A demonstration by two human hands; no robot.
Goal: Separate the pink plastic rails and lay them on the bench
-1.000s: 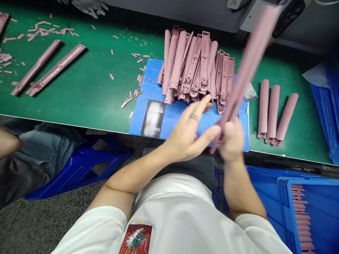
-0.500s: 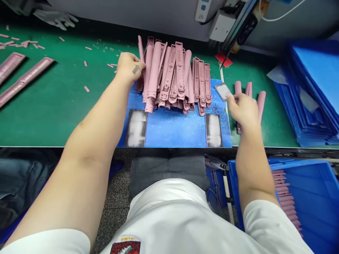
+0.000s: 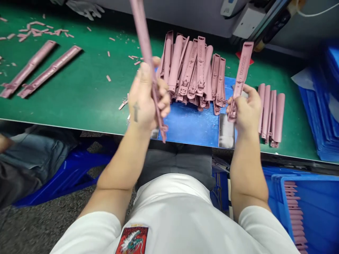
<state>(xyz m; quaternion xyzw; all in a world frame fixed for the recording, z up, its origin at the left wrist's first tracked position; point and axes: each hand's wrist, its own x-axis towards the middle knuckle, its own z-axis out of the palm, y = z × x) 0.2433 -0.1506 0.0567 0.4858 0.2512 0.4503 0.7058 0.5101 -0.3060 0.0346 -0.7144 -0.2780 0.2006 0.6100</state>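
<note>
My left hand [image 3: 148, 93] is closed round a long pink plastic part [image 3: 143, 31], which stands tilted with its upper end past the top of the view. In my right hand [image 3: 246, 106] I grip another pink plastic part [image 3: 241, 70], its ribbed inner side facing me. Between the hands, a heap of similar pink parts [image 3: 190, 70] lies on a blue mat [image 3: 190, 123]. Several more pink parts [image 3: 272, 113] lie side by side on the green table, just right of my right hand.
Two pink parts [image 3: 50, 68] and small pink scraps [image 3: 34, 31] lie on the green table [image 3: 87, 91] at left. Blue folded sheets [image 3: 312, 116] are stacked at right. Below the table edge, a blue bin [image 3: 320, 208] holds a row of pink parts. Someone's clothed leg shows at lower left.
My left hand has come away from the heap, toward me, with a pink part. My right hand now holds a pink part; the small grey-white plate it had is no longer visible. The view has shifted left.
</note>
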